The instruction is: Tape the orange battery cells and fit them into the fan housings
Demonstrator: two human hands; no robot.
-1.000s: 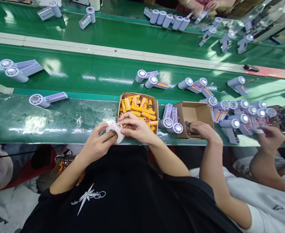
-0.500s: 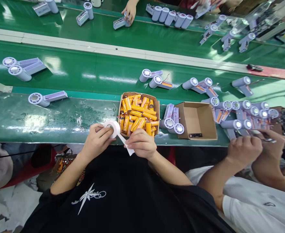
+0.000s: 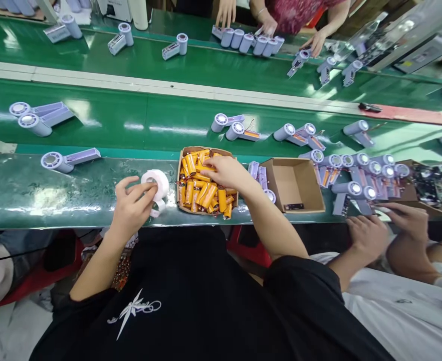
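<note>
My left hand (image 3: pixel 133 200) pinches a roll of white tape (image 3: pixel 162 184) at its inner edge, just above the bench. A loose end of the tape curls below the roll. My right hand (image 3: pixel 226 173) is over a cardboard box (image 3: pixel 179 193) full of orange-wrapped battery packs (image 3: pixel 208 195). Its fingertips are apart and reach down onto the packs at the top of the pile. Whether they touch one pack firmly cannot be made out.
Right of the batteries stand purple fan housings (image 3: pixel 262 175) and an open cardboard box (image 3: pixel 296 180) with a dark part inside. More housings lie on the green conveyor (image 3: pixel 131 125). A co-worker's hands (image 3: pixel 371 235) work at the right; other people's hands are across the line.
My right hand has let go of the tape's end and moved up and right over the batteries. My left hand, with the tape roll, has shifted left. The tape's end now hangs curled.
</note>
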